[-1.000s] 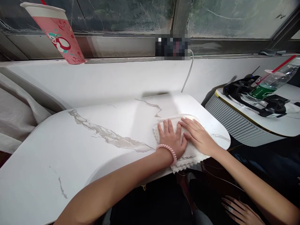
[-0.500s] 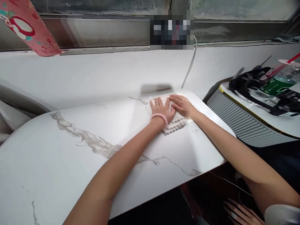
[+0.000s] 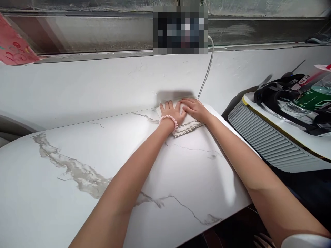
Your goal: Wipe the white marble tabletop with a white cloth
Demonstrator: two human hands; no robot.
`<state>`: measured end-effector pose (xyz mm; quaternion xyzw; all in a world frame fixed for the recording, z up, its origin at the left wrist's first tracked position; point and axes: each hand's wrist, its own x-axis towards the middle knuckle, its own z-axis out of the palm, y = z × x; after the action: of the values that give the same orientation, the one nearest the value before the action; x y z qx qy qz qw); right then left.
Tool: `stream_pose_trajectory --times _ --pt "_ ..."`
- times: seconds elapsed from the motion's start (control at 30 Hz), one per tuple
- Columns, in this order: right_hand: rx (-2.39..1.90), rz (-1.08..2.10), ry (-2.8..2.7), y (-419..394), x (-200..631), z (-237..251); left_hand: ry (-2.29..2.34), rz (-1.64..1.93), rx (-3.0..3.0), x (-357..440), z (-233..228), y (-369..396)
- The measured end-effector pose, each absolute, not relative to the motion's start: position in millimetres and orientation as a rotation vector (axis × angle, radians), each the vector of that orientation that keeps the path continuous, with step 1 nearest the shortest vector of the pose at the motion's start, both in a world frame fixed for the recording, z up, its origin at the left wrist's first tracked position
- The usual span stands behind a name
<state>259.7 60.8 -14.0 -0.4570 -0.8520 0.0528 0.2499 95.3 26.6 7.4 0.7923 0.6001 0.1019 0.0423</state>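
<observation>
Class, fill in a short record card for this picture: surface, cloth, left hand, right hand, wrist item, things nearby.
Surface: white marble-look table, grey veins
Cloth: folded white cloth, at the far edge by the wall
Left hand: left hand flat on the cloth
Right hand: right hand flat on the cloth, beside the left
Wrist item: pink coil bracelet on the left wrist
Nearby: white cable; ribbed grey side table

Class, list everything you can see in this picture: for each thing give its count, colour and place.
folded cloth: one, white, far edge of the table, under both hands
table: one, white marble with grey veins, centre
cable: one, white, down the wall
cup: one, pink, window ledge, far left
side table: one, white with grey ribbed side, right
bottle: one, clear with green label, lying on the side table
bracelet: one, pink, left wrist
left hand: flat on the cloth
right hand: flat on the cloth
</observation>
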Motion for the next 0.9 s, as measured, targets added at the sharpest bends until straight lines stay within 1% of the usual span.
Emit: stream_pose_trajectory --times 0.27,0.43,0.63,0.9 --pt "-1.240 0.149 -2.340 55 273 -14 1.859 0.268 2.430 107 6 15" --pt "-1.279 0.108 -2.380 30 298 -14 1.810 0.225 2.436 129 6 -5" --pt "-1.407 0.044 -2.400 -24 319 -14 1.719 0.236 2.479 146 6 -46" --pt "-1.477 0.015 -2.422 -139 328 -10 1.618 0.238 2.515 156 5 -144"
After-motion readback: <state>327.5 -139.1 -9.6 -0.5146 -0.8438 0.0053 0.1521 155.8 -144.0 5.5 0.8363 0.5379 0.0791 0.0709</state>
